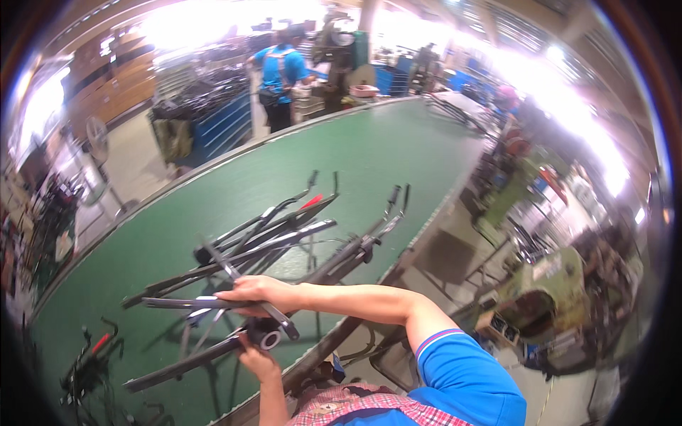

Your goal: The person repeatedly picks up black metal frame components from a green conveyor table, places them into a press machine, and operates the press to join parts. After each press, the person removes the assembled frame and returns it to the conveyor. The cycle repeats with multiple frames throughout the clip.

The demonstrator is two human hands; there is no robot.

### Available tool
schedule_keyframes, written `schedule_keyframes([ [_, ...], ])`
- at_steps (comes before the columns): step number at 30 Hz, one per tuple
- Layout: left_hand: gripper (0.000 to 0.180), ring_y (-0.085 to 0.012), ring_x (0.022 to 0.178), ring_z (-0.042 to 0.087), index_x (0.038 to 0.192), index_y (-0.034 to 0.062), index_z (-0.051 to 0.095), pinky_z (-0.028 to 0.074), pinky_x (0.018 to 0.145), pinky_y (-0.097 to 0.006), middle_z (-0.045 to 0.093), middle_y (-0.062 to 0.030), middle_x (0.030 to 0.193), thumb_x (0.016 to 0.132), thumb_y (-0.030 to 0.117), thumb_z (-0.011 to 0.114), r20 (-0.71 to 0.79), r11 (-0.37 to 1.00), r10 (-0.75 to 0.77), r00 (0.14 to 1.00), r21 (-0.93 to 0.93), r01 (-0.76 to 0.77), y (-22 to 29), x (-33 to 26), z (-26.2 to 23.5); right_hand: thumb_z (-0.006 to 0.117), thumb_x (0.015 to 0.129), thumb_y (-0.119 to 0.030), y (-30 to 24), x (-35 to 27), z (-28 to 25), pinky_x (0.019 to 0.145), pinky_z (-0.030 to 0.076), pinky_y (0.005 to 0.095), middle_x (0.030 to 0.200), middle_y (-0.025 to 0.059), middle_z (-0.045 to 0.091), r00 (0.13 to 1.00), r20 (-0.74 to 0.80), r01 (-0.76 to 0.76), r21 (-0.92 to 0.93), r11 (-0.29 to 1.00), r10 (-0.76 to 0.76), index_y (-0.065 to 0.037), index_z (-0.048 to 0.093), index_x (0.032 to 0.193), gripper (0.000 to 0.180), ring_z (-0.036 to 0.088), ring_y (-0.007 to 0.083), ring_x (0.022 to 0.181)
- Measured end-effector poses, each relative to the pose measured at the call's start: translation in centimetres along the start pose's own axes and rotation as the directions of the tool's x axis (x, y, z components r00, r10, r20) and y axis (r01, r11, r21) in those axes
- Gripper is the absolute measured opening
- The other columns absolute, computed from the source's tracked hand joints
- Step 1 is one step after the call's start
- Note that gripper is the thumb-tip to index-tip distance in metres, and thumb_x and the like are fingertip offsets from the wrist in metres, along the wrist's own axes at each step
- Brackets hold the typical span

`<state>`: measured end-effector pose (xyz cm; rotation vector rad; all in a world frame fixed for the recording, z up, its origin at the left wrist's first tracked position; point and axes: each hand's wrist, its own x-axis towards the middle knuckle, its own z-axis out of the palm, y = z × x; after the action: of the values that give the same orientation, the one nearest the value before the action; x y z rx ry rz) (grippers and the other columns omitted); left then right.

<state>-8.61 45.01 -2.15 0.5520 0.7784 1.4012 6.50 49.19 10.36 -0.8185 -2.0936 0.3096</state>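
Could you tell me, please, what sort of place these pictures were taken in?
Most likely a factory assembly floor: a long green conveyor belt carries a pile of black metal frames, machines stand alongside, and another person in blue works among racks farther back.

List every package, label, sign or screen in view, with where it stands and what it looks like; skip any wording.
Label: on top of the olive-green machine at right, a pale tilted rectangle with dark marks too small to make out.
Stacked cartons: far upper left along the wall, brown and boxy, blurred.
No screens or signs can be made out.
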Motion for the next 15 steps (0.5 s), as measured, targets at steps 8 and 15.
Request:
schedule_keyframes([
  [8, 0.038, -0.0202, 0.090, 0.050, 0.100, 0.0037, 0.044, 0.040, 0.088, -0.037, 0.049, -0.0095, 0.095, 0.095, 0.041, 0.042, 0.409, 0.856, 0.413, 0.814, -0.479, -0.193, 12.3, -6.0, 4.5, 0.064, 0.076, 0.001, -17.1, 3.3, -1.5, 0.065, 0.041, 0.0316, 0.070, 0.0073, 0.050, 0.936, -0.351, 0.030, 0.126, 0.992, 0.017, -0.008, 0.053, 0.127, 0.052, 0.047, 0.0188, 0.067],
  [15, 0.025, -0.0115, 0.080, 0.044, 0.095, 0.0033, 0.043, 0.036, 0.078, -0.026, 0.041, -0.0033, 0.081, 0.095, 0.028, 0.044, 0.500, 0.799, 0.428, 0.753, -0.598, -0.057, 21.2, -15.3, 4.8, 0.065, 0.075, -0.006, -33.3, 3.0, 0.5, 0.064, 0.039, 0.0352, 0.069, 0.0085, 0.053, 0.789, -0.596, -0.025, -0.273, 0.962, -0.149, 0.002, 0.054, 0.121, 0.048, 0.044, 0.0243, 0.063],
])
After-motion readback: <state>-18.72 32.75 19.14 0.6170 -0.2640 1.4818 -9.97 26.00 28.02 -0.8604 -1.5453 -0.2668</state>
